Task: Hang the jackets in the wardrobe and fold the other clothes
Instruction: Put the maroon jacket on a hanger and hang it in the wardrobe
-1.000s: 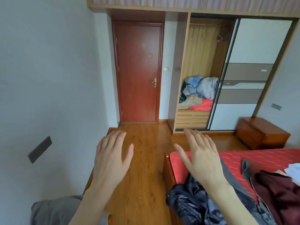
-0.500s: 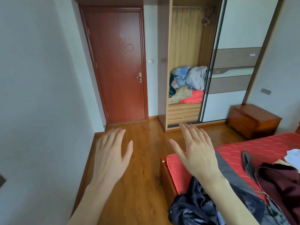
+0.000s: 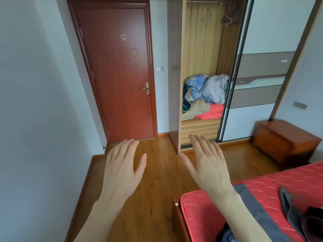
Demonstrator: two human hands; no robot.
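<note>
Both hands are held out in front, palms down, over the glossy orange-brown wooden floor [image 3: 157, 198]. The left hand [image 3: 122, 170] has its fingers straight and close together, holding nothing; the right hand [image 3: 208, 168] is likewise spread flat and empty, its thumb splayed to the left.

The tall light-wood wardrobe with a sliding panel door [image 3: 201, 70] stands open ahead, its long axis upright. A few bare wire hangers [image 3: 208, 13] hang from its rail (one darker hanger sits furthest right), and a heap of blue, grey, beige and coral bedding [image 3: 204, 96] lies on its shelf above a drawer.

The crumpled dark grey and maroon clothes [image 3: 297, 217] lie at lower right on the red quilted mattress [image 3: 288, 182], with one grey strip running diagonally from beneath the right forearm toward the bottom edge. A closed reddish-brown door [image 3: 118, 72] stands left of the wardrobe, a low brown wooden nightstand [image 3: 286, 138] to its right.
</note>
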